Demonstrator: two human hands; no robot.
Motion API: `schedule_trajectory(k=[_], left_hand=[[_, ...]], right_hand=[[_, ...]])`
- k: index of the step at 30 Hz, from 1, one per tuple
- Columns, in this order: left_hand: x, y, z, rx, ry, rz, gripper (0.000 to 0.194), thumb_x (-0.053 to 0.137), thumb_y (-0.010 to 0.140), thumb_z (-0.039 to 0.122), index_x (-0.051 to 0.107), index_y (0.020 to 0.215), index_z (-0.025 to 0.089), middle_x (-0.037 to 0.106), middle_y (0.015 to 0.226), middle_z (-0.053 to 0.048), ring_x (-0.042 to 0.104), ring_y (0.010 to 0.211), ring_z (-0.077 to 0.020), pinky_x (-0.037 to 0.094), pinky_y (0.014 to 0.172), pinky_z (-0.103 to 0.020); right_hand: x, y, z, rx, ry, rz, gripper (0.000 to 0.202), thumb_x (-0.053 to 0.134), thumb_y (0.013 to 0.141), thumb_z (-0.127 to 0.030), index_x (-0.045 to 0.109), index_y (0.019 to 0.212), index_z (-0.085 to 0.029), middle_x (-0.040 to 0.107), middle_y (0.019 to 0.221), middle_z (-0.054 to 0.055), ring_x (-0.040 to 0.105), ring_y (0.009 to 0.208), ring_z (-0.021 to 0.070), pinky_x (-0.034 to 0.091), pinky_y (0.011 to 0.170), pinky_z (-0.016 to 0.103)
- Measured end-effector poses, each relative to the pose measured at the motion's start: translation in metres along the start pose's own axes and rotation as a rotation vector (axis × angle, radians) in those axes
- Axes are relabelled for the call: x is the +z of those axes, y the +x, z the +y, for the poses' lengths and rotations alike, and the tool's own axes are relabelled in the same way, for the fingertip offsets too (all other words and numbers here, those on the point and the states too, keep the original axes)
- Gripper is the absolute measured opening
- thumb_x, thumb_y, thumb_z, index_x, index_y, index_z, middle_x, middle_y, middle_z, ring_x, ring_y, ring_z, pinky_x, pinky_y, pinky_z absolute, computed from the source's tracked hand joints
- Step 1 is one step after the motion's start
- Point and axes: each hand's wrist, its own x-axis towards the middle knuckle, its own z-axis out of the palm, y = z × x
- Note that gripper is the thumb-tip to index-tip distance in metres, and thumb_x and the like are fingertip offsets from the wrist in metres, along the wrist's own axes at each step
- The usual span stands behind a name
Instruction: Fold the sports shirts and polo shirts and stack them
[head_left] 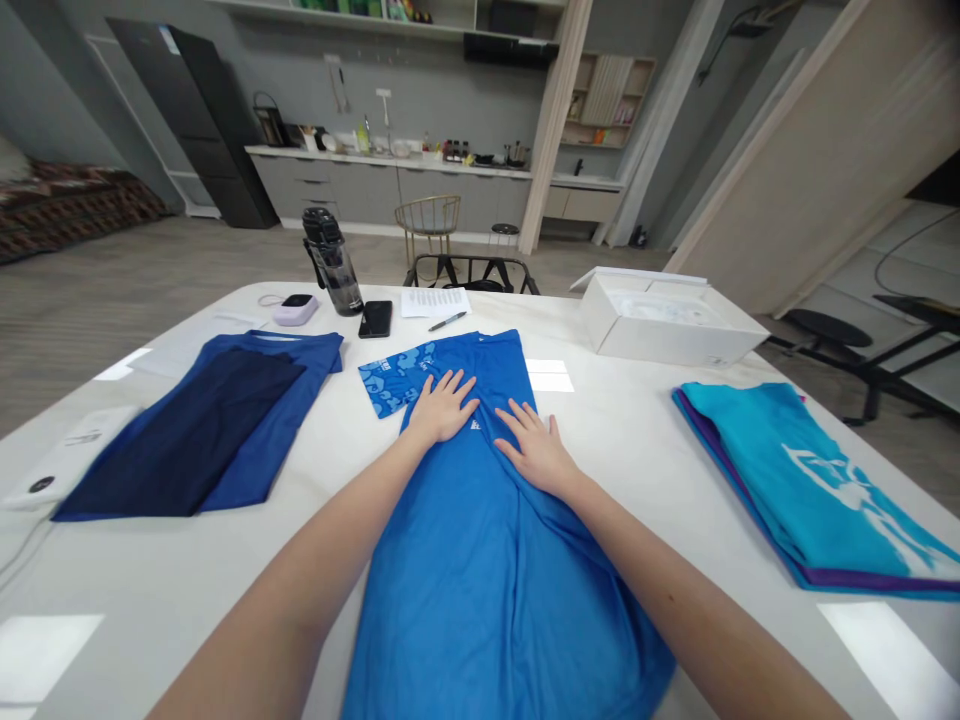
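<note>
A bright blue shirt (465, 560) lies before me on the white table, its patterned sleeve turned out to the left and its near end reaching the bottom of the view. My left hand (444, 405) rests flat on the upper part, beside the patterned sleeve, fingers spread. To the right, my right hand (536, 447) presses on the shirt near its right edge, also with fingers apart. Some creases run down the cloth from between the hands. Neither hand grips the fabric.
Dark blue clothes (202, 430) lie at left beside a white device (71, 455). Folded turquoise and purple clothes (817, 480) lie at right. Behind are a water bottle (334, 265), phone (376, 319), pen (448, 321), paper (435, 302) and white box (667, 325).
</note>
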Motion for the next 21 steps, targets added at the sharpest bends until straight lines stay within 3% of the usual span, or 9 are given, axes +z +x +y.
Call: schedule_trajectory(k=[9,16,19,21], left_hand=[[0.004,0.001,-0.002,0.005,-0.062,0.007,0.063,0.028,0.101,0.059,0.035,0.157,0.031,0.028,0.166,-0.005,0.02,0.154,-0.0279,0.009,0.123,-0.056],[-0.003,-0.004,0.004,-0.004,-0.052,0.033,0.059,0.033,0.101,0.053,0.04,0.155,0.029,0.031,0.165,-0.007,0.022,0.153,-0.0294,0.006,0.122,-0.059],[-0.013,-0.013,0.017,0.114,-0.01,0.137,0.051,0.039,0.101,0.037,0.047,0.15,0.024,0.041,0.159,-0.012,0.029,0.15,-0.0286,0.007,0.123,-0.057],[-0.02,-0.024,0.032,0.242,-0.007,0.179,0.047,0.042,0.098,0.022,0.055,0.143,0.02,0.052,0.15,-0.014,0.041,0.142,-0.0268,0.015,0.123,-0.052]], right_hand=[[0.0,-0.067,-0.009,0.019,-0.014,-0.027,0.058,0.034,0.103,-0.059,0.042,0.154,-0.032,0.021,0.168,0.007,0.018,0.153,0.0337,0.016,0.117,0.07],[0.001,-0.113,-0.014,0.022,-0.007,-0.025,0.061,0.033,0.103,-0.059,0.037,0.157,-0.031,0.021,0.167,0.008,0.018,0.154,0.0337,0.014,0.119,0.066],[0.002,-0.131,-0.015,0.028,-0.007,-0.014,0.059,0.034,0.104,-0.056,0.037,0.156,-0.03,0.025,0.166,0.008,0.02,0.153,0.0332,0.015,0.119,0.064],[0.001,-0.142,-0.014,0.04,-0.013,0.015,0.055,0.036,0.104,-0.053,0.041,0.153,-0.029,0.03,0.164,0.009,0.026,0.151,0.0323,0.018,0.119,0.063]])
